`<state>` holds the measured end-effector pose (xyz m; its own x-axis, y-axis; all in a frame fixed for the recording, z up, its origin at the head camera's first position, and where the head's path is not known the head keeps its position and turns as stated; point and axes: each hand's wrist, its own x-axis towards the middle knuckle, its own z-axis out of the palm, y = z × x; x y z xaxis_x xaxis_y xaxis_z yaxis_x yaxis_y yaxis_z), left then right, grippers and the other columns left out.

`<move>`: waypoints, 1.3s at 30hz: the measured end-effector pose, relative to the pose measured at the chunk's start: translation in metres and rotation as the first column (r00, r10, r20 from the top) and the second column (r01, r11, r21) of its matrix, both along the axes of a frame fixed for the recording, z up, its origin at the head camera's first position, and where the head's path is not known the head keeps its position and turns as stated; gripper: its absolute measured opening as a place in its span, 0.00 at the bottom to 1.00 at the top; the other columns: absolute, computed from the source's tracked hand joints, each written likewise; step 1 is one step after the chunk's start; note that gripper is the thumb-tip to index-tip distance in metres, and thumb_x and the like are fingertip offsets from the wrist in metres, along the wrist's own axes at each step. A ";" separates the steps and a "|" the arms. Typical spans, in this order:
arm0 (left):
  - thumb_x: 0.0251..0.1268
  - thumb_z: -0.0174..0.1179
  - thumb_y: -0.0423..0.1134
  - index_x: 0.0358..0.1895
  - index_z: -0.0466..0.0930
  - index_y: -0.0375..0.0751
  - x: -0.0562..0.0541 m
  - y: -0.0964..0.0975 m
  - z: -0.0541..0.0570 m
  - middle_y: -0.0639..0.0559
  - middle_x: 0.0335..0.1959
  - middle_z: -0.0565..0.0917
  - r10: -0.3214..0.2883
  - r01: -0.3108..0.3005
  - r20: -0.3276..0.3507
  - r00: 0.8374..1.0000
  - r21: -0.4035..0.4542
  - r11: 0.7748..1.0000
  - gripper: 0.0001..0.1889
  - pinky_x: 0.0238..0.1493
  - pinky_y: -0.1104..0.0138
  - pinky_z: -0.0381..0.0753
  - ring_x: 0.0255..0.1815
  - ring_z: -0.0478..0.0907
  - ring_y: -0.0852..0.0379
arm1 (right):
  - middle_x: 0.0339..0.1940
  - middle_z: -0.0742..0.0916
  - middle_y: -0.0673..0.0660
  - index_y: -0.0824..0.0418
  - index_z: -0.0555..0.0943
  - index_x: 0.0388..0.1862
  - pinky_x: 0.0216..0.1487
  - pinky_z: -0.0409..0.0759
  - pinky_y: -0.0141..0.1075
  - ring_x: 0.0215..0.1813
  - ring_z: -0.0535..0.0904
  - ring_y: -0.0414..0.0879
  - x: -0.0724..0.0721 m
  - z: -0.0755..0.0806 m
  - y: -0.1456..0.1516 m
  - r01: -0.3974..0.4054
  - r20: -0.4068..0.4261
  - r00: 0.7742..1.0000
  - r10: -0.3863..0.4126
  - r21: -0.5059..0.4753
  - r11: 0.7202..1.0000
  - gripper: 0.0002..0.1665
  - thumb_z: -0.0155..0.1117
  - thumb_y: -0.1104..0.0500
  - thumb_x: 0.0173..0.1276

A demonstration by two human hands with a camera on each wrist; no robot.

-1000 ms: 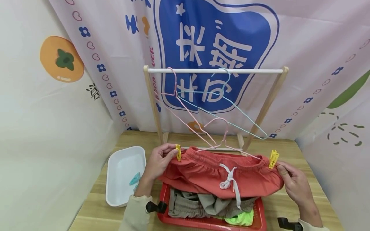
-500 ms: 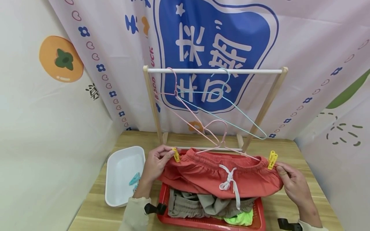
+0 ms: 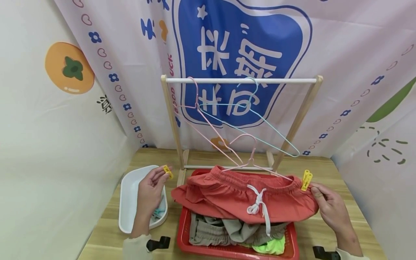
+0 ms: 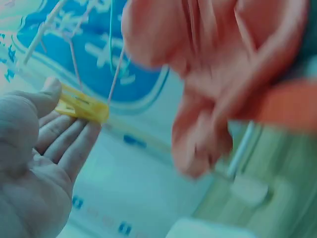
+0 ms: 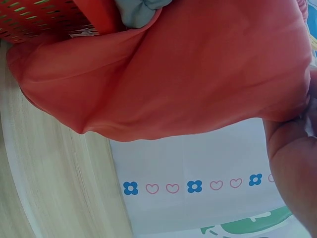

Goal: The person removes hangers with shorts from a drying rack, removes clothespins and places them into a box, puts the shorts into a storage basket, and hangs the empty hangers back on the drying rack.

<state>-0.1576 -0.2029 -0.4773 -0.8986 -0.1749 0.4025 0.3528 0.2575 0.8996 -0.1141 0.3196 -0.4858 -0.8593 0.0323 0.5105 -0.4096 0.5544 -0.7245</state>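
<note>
Red shorts (image 3: pixel 234 198) with a white drawstring bow (image 3: pixel 257 202) lie over the front of a red basket, a pink hanger (image 3: pixel 251 159) set in their waistband. My left hand (image 3: pixel 151 195) is apart from the shorts, over the white tray, and pinches a yellow clothespin (image 3: pixel 168 172) between thumb and fingers; the left wrist view shows this clothespin (image 4: pixel 81 106) too. At the waistband's right end my right hand (image 3: pixel 333 206) pinches the red cloth, beside a second yellow clothespin (image 3: pixel 306 180) that stands upright there. In the right wrist view the shorts (image 5: pixel 188 74) hide most fingers.
The red basket (image 3: pixel 185 242) holds grey-brown clothing (image 3: pixel 211 231) and a bright green piece (image 3: pixel 271 247). The white tray (image 3: pixel 125 202) at left has teal clothespins (image 3: pixel 158 213). Behind stands a rack (image 3: pixel 242 81) bearing a pink hanger (image 3: pixel 196 94) and a teal hanger (image 3: pixel 251 95).
My left hand has moved left, away from the shorts, carrying the yellow clothespin off the waistband's left end; that side now hangs loose. The right hand stays in place.
</note>
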 end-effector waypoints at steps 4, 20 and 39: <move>0.70 0.67 0.30 0.57 0.83 0.29 0.008 -0.021 -0.014 0.37 0.51 0.87 0.144 -0.139 0.077 0.987 -0.070 0.988 0.15 0.48 0.78 0.80 0.47 0.84 0.67 | 0.50 0.83 0.30 0.79 0.82 0.51 0.47 0.76 0.17 0.51 0.78 0.24 0.001 0.000 0.001 0.003 0.003 1.000 -0.003 0.001 1.000 0.11 0.55 0.74 0.77; 0.75 0.64 0.37 0.62 0.77 0.27 0.031 -0.066 -0.074 0.28 0.52 0.84 0.316 -0.170 0.269 0.910 -0.451 0.876 0.21 0.53 0.54 0.84 0.52 0.84 0.34 | 0.49 0.83 0.31 0.78 0.83 0.50 0.47 0.76 0.17 0.51 0.79 0.25 0.001 -0.002 0.002 0.010 0.005 1.000 -0.010 -0.003 1.000 0.11 0.55 0.74 0.77; 0.71 0.67 0.36 0.55 0.85 0.31 0.033 -0.039 -0.047 0.35 0.52 0.86 0.258 -0.155 0.139 0.956 -0.508 0.847 0.15 0.57 0.46 0.81 0.52 0.84 0.34 | 0.50 0.83 0.31 0.76 0.83 0.52 0.47 0.76 0.17 0.51 0.78 0.24 -0.002 0.001 0.000 0.012 0.025 1.000 -0.012 0.007 1.000 0.12 0.55 0.72 0.79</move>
